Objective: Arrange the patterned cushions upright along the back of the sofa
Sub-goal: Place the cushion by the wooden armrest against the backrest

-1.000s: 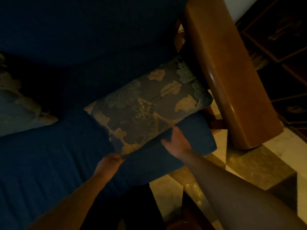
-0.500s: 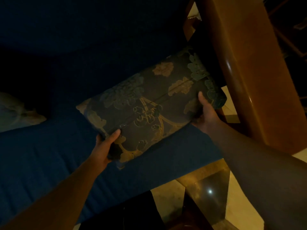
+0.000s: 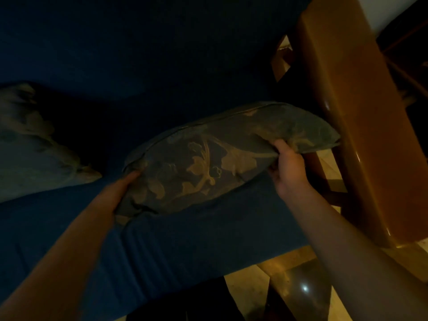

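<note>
Lifted off the blue sofa seat (image 3: 185, 246) since a second ago, the patterned cushion (image 3: 222, 158) is now gripped at both ends, the left hand (image 3: 125, 188) and right hand (image 3: 287, 165) closed on its fabric, near the wooden armrest (image 3: 361, 126); standing it against the backrest (image 3: 162, 54) is judged next.

Cushion (image 3: 208, 163) now tilted up, edge-on.

Two patterned cushions are in view: one cushion (image 3: 208, 167) near the middle, a second cushion (image 3: 30, 149) at the left. There are two hands, the left hand (image 3: 122, 188) and the right hand (image 3: 289, 167). One blue sofa (image 3: 185, 239) and one wooden armrest (image 3: 361, 126) show.
</note>
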